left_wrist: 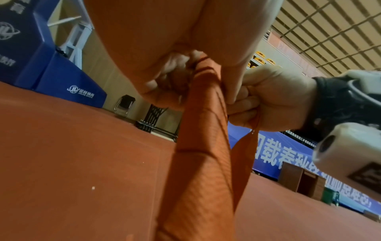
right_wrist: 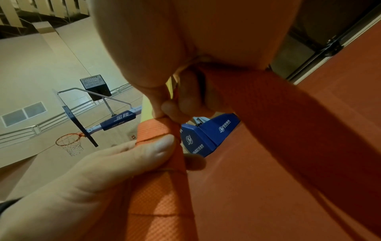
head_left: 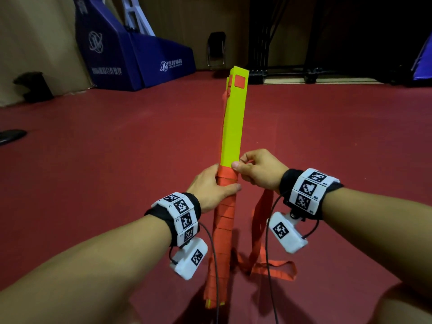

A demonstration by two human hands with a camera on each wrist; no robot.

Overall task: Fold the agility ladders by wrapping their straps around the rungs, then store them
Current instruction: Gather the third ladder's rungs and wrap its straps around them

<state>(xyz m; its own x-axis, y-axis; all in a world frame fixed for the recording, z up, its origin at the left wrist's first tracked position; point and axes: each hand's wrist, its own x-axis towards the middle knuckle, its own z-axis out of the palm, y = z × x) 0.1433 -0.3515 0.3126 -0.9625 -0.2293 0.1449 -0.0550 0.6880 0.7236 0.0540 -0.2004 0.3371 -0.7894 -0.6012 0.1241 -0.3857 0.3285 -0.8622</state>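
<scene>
While the head view shows the yellow rungs (head_left: 233, 118) upright at frame centre, half wound in orange strap (head_left: 224, 220), only the right wrist view shows a basketball hoop (right_wrist: 69, 141) at left. The left hand (head_left: 214, 189) has its grip clamped round the wrapped bundle; the right hand (head_left: 258, 170) pinches the strap at the rungs' edge. Blue pads (head_left: 138, 54) at upper left carry white writing too small to read.

Bare forearms, black wristbands (head_left: 286, 181) ringed with white coded tiles, white wrist cameras (head_left: 286, 232), thin black cables (head_left: 214, 258)

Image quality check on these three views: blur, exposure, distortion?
Head: sharp on the rungs and strap, background dim, edges bowed. Left wrist: left hand close and soft, colours washed orange. Right wrist: right hand blurred, hoop sharper, strongly tilted.
</scene>
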